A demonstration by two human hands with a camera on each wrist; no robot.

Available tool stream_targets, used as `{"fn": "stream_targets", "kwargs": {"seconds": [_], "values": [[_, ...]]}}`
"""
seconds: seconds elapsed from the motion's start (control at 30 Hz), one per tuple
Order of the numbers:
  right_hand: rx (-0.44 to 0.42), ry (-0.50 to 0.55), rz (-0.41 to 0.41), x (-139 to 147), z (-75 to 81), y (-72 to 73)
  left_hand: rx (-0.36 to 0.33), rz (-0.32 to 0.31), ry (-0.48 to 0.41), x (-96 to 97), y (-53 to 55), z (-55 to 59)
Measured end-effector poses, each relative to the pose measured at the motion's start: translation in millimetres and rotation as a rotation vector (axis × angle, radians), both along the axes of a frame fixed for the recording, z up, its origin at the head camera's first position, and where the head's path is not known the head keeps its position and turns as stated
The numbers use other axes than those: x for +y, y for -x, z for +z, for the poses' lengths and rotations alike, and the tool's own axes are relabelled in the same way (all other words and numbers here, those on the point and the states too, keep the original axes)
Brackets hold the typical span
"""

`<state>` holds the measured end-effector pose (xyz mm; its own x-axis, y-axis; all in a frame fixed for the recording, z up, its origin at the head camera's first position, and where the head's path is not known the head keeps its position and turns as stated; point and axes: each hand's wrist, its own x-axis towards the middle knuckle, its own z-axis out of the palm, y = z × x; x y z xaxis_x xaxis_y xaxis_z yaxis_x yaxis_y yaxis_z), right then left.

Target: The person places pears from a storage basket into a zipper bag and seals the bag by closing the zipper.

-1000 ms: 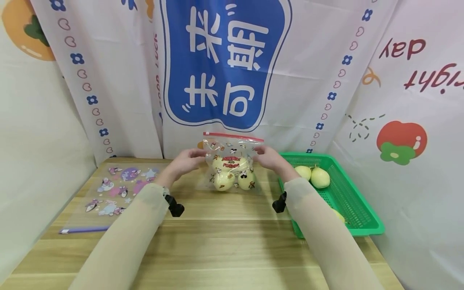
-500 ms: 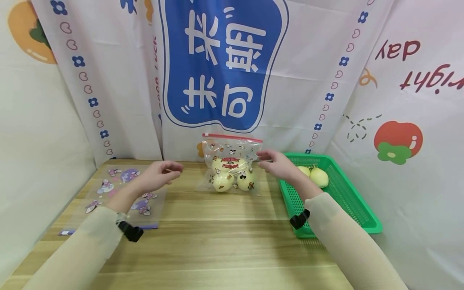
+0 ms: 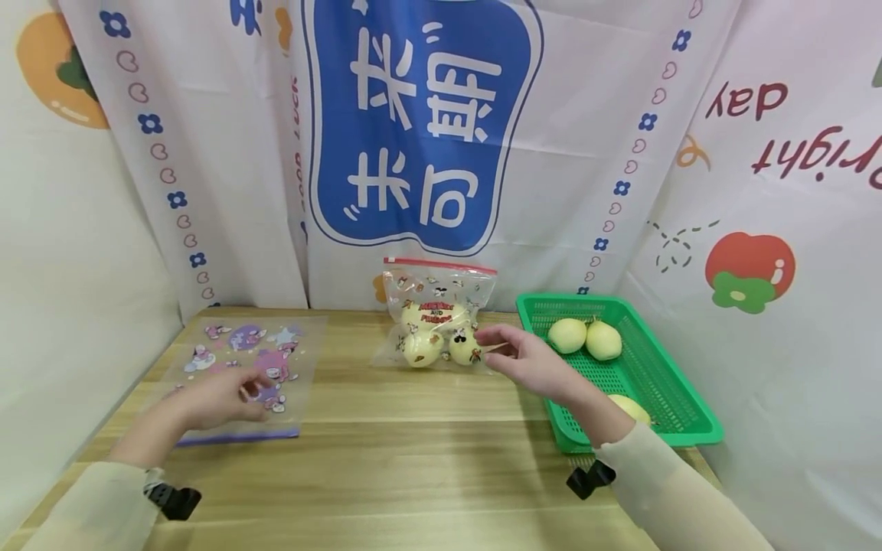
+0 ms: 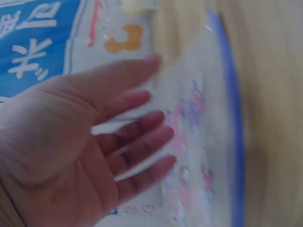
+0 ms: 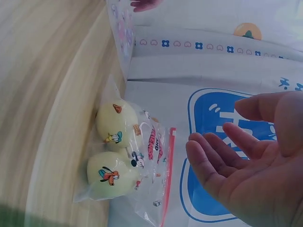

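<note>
A clear zip bag with a red slider [image 3: 439, 265] stands upright at the back middle of the table, holding several pale yellow pears [image 5: 116, 125]. My right hand [image 3: 527, 360] hovers just right of it, fingers loosely bent and nothing in them; the right wrist view shows a gap between fingertips and bag. On the left lies a flat zip bag [image 3: 276, 337] with a purple slider strip [image 4: 232, 109] and pink and purple cartoon prints. Over its near part hangs my left hand [image 3: 217, 398], fingers spread and relaxed, holding nothing.
A green plastic basket [image 3: 678, 383] at the right holds pears [image 3: 602, 340], one partly behind my right forearm. Printed cloth [image 3: 565, 153] hangs behind the wooden table [image 3: 413, 474] and along both sides.
Both hands have come away from the pear bag. My left hand has swung left and toward me over the flat bag; my right has drawn back slightly toward me. The pear bag stays standing.
</note>
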<state>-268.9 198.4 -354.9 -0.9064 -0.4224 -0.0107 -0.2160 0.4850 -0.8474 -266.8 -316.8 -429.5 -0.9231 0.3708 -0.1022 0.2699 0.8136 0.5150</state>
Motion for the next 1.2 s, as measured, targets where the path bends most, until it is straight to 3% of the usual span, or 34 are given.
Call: {"fn": "stream_targets", "kwargs": {"seconds": [0.2, 0.33, 0.7, 0.83, 1.1, 1.2], "values": [[0.003, -0.019, 0.004, -1, -6.6, -4.5, -0.153, 0.044, 0.001, -14.4, -5.6, -16.1], [0.003, -0.015, 0.011, -1, -10.7, -3.4, -0.188, 0.075, -0.002, -15.6, -6.4, -22.3], [-0.006, -0.023, 0.009, -1, -12.6, -3.3, -0.053, -0.052, 0.053, -17.4, -0.1, -29.0], [-0.006, -0.023, 0.011, -4, -9.5, -4.0, -0.009, -0.074, 0.020, -9.2, 2.9, -34.7], [0.010, -0.022, 0.021, -12, -4.9, -1.7, 0.070, -0.112, -0.125, 37.6, 11.8, -37.2], [0.009, -0.026, 0.027, -16, -2.1, -1.2, 0.079, -0.089, -0.169, 61.8, 15.7, -33.0]]}}
